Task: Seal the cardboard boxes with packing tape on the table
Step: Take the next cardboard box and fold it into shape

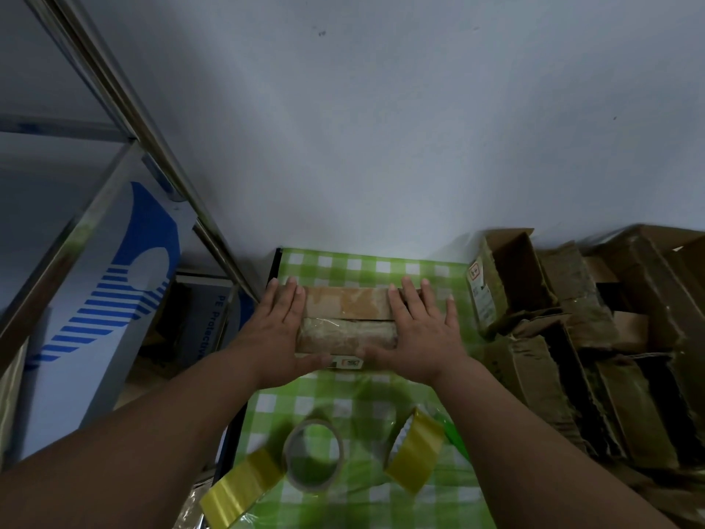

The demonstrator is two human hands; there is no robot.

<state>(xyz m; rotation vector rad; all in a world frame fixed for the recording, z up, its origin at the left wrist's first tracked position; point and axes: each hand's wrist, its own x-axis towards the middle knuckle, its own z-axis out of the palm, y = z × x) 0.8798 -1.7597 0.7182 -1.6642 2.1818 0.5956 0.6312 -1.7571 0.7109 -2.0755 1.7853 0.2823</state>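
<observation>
Cardboard box (pixel 345 322) lies on the green checked table (pixel 366 391) against the wall (pixel 381 127), its flaps held shut under two flat hands.
Left hand (pixel 276 330) and right hand (pixel 419 330) lie open, fingers straight, one on each end; press evenly so the middle seam closes before taping. Tape roll (pixel 314 456) waits nearer the person, open room around it. Table edges run close: shelf frame (pixel 152 154) left, empty boxes (pixel 572 337) right.

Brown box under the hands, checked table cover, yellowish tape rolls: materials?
Brown rectangular box: looks like matte cardboard, with glossy clear film on the flaps, probably tape. Green-and-white checked table cover: probably plastic or oilcloth, given its slight sheen. Yellowish translucent tape rolls: glossy plastic film; the flat-lying one seems to have a cardboard core.
</observation>
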